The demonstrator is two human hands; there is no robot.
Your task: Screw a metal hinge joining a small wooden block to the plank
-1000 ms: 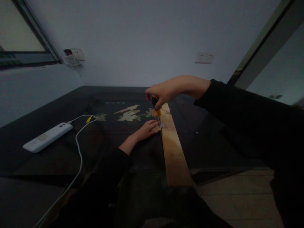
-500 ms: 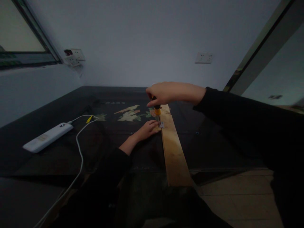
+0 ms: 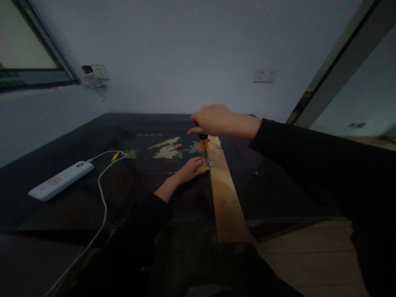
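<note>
Wooden board (image 3: 229,202), pale yellow-brown, long, flat, straight-edged, grain and darker blotches showing; lies lengthwise on the bench (image 3: 278,189), near end reaching past the front edge. Bench is dark, glossy, with a pale bird (image 3: 169,142) and leafy flowers (image 3: 165,152) as decoration. Small metal hinge (image 3: 210,163), silvery, sits at the board's left edge, about mid-bench.

Right hand (image 3: 214,119): fingers curled firmly round the top of the screwdriver (image 3: 204,144), palm down over it. Handle black and yellow, chunky; shank thin, bare metal, near upright, tip down at the hinge. Too small to tell if the tip sits in a screw.

Left hand (image 3: 189,169): low, fingers together and nearly straight, fingertips on a small piece of wood (image 3: 204,168) beside the hinge, close to the shank. Cannot tell if it pinches the piece or only presses.

Sleeves black cloth. Left part of bench: white block (image 3: 62,180), smooth, oblong, rounded edges, faded label; thin white cable (image 3: 103,198) loops off it, yellow tag (image 3: 115,156) attached. Behind, matte bluish-grey wall (image 3: 185,49) with a rectangular white socket plate (image 3: 264,75).
</note>
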